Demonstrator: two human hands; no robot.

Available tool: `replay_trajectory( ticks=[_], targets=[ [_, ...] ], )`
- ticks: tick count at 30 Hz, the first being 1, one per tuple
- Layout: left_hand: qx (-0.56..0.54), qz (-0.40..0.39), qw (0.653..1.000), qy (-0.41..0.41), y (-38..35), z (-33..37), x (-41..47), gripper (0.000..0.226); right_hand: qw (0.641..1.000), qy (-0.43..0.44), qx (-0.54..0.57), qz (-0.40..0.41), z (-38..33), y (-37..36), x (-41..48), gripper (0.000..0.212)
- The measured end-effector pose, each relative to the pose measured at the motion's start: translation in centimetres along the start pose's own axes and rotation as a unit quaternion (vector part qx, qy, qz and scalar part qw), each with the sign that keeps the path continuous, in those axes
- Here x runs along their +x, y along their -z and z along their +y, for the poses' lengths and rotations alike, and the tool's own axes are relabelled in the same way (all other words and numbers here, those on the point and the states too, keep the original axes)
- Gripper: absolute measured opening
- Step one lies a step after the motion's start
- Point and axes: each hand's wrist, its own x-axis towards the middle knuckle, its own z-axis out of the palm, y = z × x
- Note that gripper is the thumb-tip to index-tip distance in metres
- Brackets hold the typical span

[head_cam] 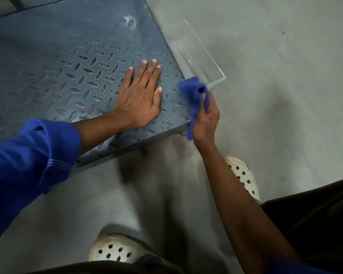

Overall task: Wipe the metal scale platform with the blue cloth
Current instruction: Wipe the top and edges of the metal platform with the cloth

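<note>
The metal scale platform (67,62) is a dark grey tread plate lying low on the floor, filling the upper left. My left hand (141,97) lies flat on it near its right corner, fingers straight and spread. My right hand (205,121) grips the bunched blue cloth (194,95) just off the platform's right corner, the cloth touching the platform's edge there. Part of the cloth hangs below my fist.
A clear plastic tray (198,54) lies on the grey concrete floor (285,95) against the platform's right side, just beyond the cloth. My two white perforated clogs (115,250) (244,175) stand on the floor below the platform.
</note>
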Motion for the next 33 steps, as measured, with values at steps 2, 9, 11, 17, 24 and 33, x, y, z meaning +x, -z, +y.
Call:
replay_trajectory(
  ticks=[2, 9, 11, 17, 24, 33],
  targets=[
    [-0.001, -0.003, 1.000, -0.004, 0.0, -0.1, -0.1, 0.072, 0.999, -0.039, -0.016, 0.021, -1.3, -0.8, -0.8, 0.023],
    [0.000, 0.020, 1.000, -0.010, -0.1, -0.2, -0.1, 0.071, 0.987, 0.149, -0.059, 0.007, -0.7, -1.6, -4.0, 0.026],
    [-0.004, 0.014, 1.000, -0.012, 0.0, -0.3, -0.1, 0.070, 0.995, 0.087, -0.018, 0.035, -0.6, -1.6, -3.2, 0.021],
    [-0.004, -0.012, 1.000, -0.014, 0.6, -0.3, -0.2, 0.072, 0.977, -0.131, 0.155, 0.061, -0.7, -1.6, -1.2, 0.025],
    [-0.015, -0.010, 0.996, -0.091, 1.0, -3.2, -1.9, 0.069, 0.996, 0.085, -0.024, 0.017, -1.6, -1.7, -5.6, 0.028],
    [0.046, -0.019, 0.989, -0.139, 3.0, -11.0, -6.1, 0.062, 0.907, 0.307, -0.137, -0.254, -5.6, -5.6, -15.9, 0.036]
  ],
)
